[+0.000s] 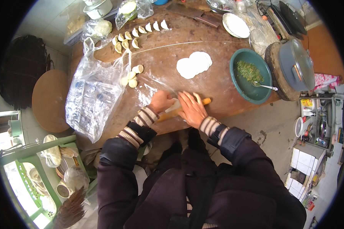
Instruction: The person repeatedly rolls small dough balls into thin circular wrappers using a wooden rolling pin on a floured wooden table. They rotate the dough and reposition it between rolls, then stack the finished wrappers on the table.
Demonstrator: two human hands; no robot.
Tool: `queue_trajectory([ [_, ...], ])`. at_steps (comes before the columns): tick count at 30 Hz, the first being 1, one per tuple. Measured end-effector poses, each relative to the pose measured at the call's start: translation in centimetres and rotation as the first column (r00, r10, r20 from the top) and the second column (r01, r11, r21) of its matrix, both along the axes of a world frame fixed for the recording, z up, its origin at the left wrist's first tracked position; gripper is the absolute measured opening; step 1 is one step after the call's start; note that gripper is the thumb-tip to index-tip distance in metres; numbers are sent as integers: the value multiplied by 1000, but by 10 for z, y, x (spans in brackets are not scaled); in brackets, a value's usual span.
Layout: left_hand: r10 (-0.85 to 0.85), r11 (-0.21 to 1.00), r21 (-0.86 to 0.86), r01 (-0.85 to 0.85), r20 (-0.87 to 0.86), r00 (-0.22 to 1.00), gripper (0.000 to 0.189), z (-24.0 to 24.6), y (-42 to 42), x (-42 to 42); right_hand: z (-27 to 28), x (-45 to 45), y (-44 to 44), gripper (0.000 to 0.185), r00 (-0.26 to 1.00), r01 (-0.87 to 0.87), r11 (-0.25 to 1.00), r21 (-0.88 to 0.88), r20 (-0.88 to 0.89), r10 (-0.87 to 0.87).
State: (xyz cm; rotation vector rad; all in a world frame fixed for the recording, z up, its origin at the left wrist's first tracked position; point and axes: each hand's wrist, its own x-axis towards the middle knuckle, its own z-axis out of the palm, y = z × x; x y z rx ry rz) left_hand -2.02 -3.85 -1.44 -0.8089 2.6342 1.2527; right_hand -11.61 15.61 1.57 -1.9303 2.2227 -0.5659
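A wooden rolling pin (207,101) lies slantwise near the table's front edge, over a thin dough wrapper (173,106). My right hand (192,109) holds the pin under its palm, fingers stretched forward. Curled at the wrapper's left edge, my left hand (161,101) pinches it; the fingertips are partly blurred. Beyond the hands, rolled wrappers (193,65) overlap in a floury stack. Several small dough pieces (132,83) sit to the left, beside scattered flour (145,94). Farther back, folded dumplings (135,32) stand in rows.
A green basin (235,83) with chopped green filling (250,71) and a spoon (265,86) stands right, beside a lidded pot (293,65). A clear plastic bag (94,97) covers the table's left side. A cleaver (186,11) and a white floury bowl (235,25) lie at the back.
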Motion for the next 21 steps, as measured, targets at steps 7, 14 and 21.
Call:
queue_trajectory([
  [7, 143, 980, 151, -128, -98, 985, 21, -10, 5, 2, -16, 4, 14, 68, 1000, -13, 999, 43, 25, 12],
  [14, 362, 865, 386, -321, -38, 931, 11, -9, -13, 19, -35, -34, 31, 51, 997, -53, 998, -39, -53, 51],
  [21, 68, 997, 29, -65, -146, 987, 18, 12, -2, -4, -46, -54, 41, 49, 995, 9, 998, -68, -103, -16],
])
